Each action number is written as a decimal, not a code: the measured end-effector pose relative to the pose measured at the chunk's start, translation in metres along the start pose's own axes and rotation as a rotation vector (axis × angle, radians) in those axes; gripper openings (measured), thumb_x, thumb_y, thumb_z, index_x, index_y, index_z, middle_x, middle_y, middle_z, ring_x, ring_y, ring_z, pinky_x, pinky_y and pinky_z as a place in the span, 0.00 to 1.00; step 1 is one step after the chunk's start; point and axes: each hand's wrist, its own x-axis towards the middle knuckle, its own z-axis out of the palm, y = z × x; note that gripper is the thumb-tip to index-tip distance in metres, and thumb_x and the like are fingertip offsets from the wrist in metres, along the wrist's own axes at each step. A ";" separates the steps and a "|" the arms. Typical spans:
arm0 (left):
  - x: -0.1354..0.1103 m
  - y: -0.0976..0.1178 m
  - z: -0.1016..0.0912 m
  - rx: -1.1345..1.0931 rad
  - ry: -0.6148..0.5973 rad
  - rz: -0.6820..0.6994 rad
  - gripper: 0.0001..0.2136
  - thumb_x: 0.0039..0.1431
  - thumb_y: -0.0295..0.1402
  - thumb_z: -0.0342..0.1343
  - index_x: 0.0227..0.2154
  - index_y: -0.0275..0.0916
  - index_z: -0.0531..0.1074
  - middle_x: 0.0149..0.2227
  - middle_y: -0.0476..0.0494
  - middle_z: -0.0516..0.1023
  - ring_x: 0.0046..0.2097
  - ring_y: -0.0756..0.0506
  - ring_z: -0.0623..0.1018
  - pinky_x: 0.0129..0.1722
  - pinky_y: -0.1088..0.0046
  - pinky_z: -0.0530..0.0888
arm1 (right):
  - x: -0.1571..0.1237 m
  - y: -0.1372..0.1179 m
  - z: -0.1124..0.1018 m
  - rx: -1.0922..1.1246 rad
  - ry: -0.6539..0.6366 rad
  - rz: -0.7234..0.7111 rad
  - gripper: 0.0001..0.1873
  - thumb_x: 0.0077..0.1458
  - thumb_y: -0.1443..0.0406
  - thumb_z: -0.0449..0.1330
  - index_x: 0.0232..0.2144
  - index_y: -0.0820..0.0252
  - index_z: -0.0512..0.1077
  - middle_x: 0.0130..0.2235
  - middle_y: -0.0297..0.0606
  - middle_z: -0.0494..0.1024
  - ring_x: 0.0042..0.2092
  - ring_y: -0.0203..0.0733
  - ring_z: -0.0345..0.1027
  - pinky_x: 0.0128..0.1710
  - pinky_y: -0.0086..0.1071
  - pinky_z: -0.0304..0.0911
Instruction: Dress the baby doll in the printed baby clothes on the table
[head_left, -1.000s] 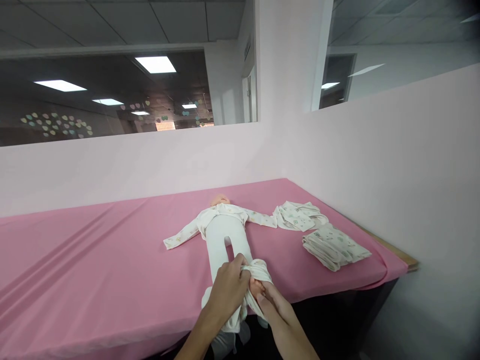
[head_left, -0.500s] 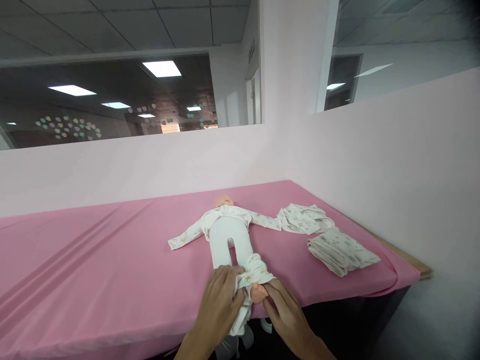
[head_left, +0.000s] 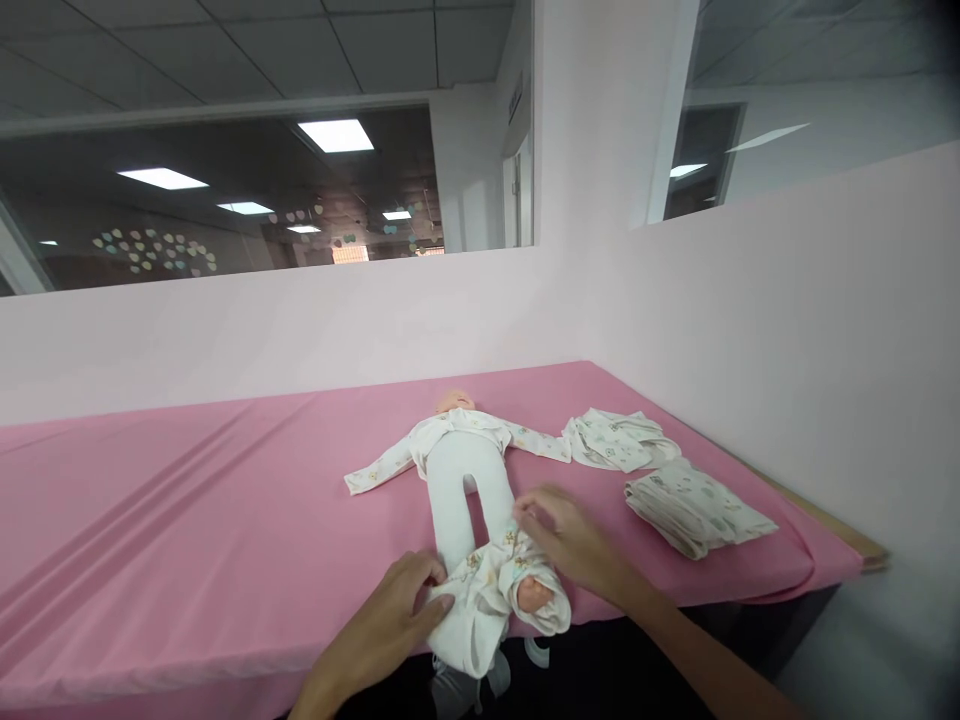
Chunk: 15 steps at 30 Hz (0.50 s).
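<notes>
A baby doll (head_left: 469, 470) lies on its back on the table, its head at the far end, in white leggings and a white printed long-sleeved top (head_left: 390, 465). White printed baby trousers (head_left: 480, 605) are bunched around its lower legs, and the bare foot (head_left: 534, 594) shows through one leg opening. My left hand (head_left: 394, 620) holds the left edge of the trousers between thumb and fingers. With bent fingers, my right hand (head_left: 566, 535) pinches the fabric above the foot, at the doll's shin; the fingertips are slightly blurred.
A pink sheet (head_left: 225, 540) covers the table, whose front edge lies just below the trousers. To the right are a loosely heaped printed cloth (head_left: 619, 438) and a folded printed cloth (head_left: 697, 505). White walls (head_left: 787, 330) with windows border the back and right.
My right hand has moved from beside the foot up to the shin, and my left hand has shifted left and down. The trousers are spread wider, with fabric now round the foot.
</notes>
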 end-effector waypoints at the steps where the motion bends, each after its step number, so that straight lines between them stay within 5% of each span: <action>1: 0.002 -0.002 0.000 -0.011 0.001 0.018 0.09 0.63 0.39 0.47 0.36 0.39 0.66 0.40 0.47 0.69 0.42 0.47 0.67 0.44 0.72 0.66 | 0.008 -0.005 0.006 -0.013 -0.068 -0.025 0.10 0.57 0.65 0.54 0.30 0.55 0.75 0.35 0.34 0.77 0.41 0.44 0.66 0.41 0.35 0.57; 7: 0.028 -0.005 0.001 -0.401 0.077 -0.064 0.14 0.58 0.44 0.50 0.27 0.39 0.59 0.26 0.54 0.60 0.29 0.51 0.61 0.30 0.76 0.60 | 0.047 -0.016 0.032 -0.161 -0.463 -0.181 0.09 0.52 0.65 0.57 0.24 0.58 0.76 0.29 0.34 0.76 0.37 0.41 0.68 0.38 0.32 0.58; 11: 0.041 -0.003 -0.005 -0.548 0.148 -0.144 0.12 0.52 0.38 0.54 0.25 0.40 0.57 0.23 0.57 0.54 0.26 0.53 0.56 0.26 0.77 0.54 | 0.067 -0.013 0.032 -0.195 -0.806 0.029 0.14 0.48 0.62 0.62 0.38 0.59 0.73 0.31 0.31 0.74 0.31 0.35 0.66 0.26 0.26 0.55; 15: 0.044 -0.003 -0.019 -0.556 -0.006 -0.101 0.09 0.54 0.38 0.55 0.32 0.38 0.65 0.25 0.55 0.60 0.28 0.52 0.58 0.27 0.76 0.54 | 0.075 -0.001 0.027 -0.150 -0.928 0.089 0.12 0.49 0.62 0.61 0.38 0.59 0.73 0.29 0.30 0.72 0.28 0.32 0.62 0.24 0.25 0.54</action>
